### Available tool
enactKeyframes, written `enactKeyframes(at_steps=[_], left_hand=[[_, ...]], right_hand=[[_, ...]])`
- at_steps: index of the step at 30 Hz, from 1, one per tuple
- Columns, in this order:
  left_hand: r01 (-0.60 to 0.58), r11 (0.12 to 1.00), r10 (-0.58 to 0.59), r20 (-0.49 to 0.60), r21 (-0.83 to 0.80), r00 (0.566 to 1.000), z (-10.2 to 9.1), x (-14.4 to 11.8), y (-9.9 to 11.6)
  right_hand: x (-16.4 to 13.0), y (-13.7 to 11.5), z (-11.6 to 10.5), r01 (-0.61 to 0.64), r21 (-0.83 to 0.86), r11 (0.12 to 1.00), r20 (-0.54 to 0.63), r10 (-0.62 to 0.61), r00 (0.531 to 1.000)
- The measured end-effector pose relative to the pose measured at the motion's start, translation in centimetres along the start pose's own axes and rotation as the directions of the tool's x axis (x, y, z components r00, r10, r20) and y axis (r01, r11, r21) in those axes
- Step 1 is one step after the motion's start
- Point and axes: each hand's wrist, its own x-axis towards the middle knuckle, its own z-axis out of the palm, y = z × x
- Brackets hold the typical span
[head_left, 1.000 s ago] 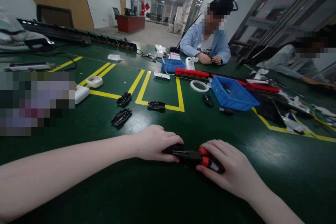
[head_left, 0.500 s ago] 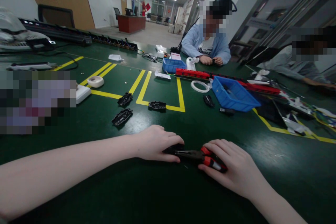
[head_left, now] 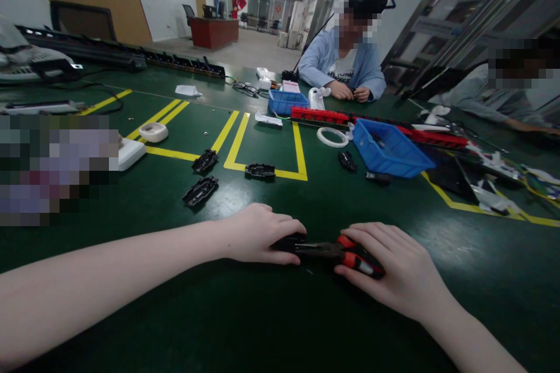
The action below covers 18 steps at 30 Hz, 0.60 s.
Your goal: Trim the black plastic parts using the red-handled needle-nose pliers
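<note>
Low over the green table, my left hand [head_left: 266,236] is closed around a small black plastic part [head_left: 289,243], most of it hidden by the fingers. My right hand [head_left: 389,262] grips the red and black handles of long-nose pliers [head_left: 321,250]. The pliers' jaws point left and meet the black part at its right end; their exact bite is too dark to make out. Beyond my left hand lie similar black plastic parts, one [head_left: 200,191] nearest, another [head_left: 205,160] behind it, and a third [head_left: 259,171] on the yellow tape.
To the right stands a blue bin [head_left: 389,148], with black pieces [head_left: 347,161] beside it. A white ring [head_left: 332,137], a tape roll [head_left: 153,132] and a smaller blue bin [head_left: 286,102] sit farther off. A co-worker [head_left: 345,64] sits across the table.
The pliers and my right hand have shifted slightly right, and the jaws now lie further up along the black part's end. My left hand keeps its hold. The view has tilted slightly.
</note>
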Motion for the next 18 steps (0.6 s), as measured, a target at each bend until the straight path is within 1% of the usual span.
enactKeyframes(at_steps=[8,18], left_hand=[[0.002,1.000,-0.002,-0.011,0.007,1.000,0.03,0.02,0.03],[-0.001,1.000,0.001,0.008,0.014,1.000,0.00,0.02,0.00]], right_hand=[[0.09,-0.37,0.50,-0.003,0.048,0.999,-0.012,0.004,1.000],[0.13,-0.72,0.76,-0.018,0.065,0.998,-0.022,0.020,1.000]])
